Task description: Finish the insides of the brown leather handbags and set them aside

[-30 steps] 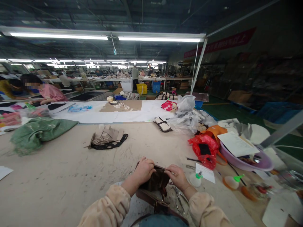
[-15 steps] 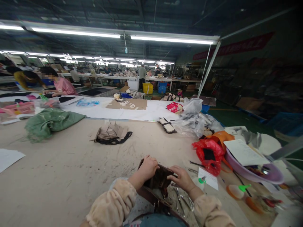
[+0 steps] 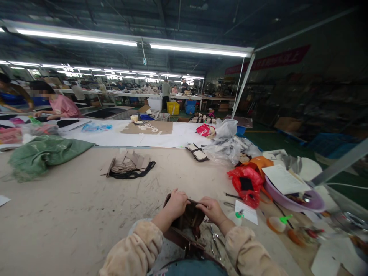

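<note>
A dark brown bag (image 3: 178, 238) with an open top stands at the near table edge, against my body. My left hand (image 3: 176, 205) grips its far rim on the left, fingers curled over the edge. On the same rim, further right, my right hand (image 3: 212, 210) pinches the edge between thumb and fingers. The bag's dark inside shows between my forearms, with a reddish-brown piece hanging in it. Metal pliers (image 3: 215, 241) lie on the table just right of the bag.
A stack of grey-beige folded pieces (image 3: 130, 163) with black straps lies ahead. To the right are a red plastic bag (image 3: 244, 184), a purple basin (image 3: 312, 206) and a glue bottle (image 3: 277, 223) with a green tip. A green sack (image 3: 48, 153) lies left; a co-worker in pink (image 3: 61, 105) sits beyond.
The view has turned slightly right, so the table things sit further left. My right hand has closed onto the bag's rim, nearer my left hand, which keeps its hold.
</note>
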`<action>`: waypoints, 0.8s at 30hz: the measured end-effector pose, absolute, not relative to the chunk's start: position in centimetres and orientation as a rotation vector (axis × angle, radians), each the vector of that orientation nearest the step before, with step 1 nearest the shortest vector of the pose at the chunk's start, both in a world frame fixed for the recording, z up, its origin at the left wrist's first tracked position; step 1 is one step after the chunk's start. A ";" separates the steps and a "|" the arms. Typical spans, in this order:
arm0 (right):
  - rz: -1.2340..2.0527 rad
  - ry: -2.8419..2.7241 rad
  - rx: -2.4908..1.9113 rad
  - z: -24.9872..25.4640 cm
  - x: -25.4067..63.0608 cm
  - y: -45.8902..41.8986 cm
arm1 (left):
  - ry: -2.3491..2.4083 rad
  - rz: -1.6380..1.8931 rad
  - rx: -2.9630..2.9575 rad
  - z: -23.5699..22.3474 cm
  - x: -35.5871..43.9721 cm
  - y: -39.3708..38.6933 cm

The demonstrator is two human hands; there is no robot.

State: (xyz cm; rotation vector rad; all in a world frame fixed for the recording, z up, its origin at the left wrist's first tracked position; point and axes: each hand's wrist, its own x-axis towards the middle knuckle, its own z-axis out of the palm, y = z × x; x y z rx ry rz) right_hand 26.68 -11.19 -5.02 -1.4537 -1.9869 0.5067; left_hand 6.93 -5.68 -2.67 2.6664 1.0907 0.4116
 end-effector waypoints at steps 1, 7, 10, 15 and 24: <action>0.493 -1.989 -1.459 -5.1 26.7 -11.2 | 1.090 0.414 2.668 -2.6 7.0 -5.7; 0.400 -1.995 -1.480 -5.1 26.2 -11.3 | 1.109 0.401 2.656 -2.3 7.1 -6.0; 0.369 -2.003 -1.499 -5.2 26.0 -11.3 | 1.118 0.407 2.650 -2.3 7.1 -6.0; 0.332 -2.067 -1.520 -5.1 26.2 -11.4 | 1.121 0.425 2.640 -2.7 7.1 -5.9; 0.437 -2.153 -1.473 -4.3 26.2 -10.8 | 1.081 0.406 2.631 -2.9 7.0 -5.5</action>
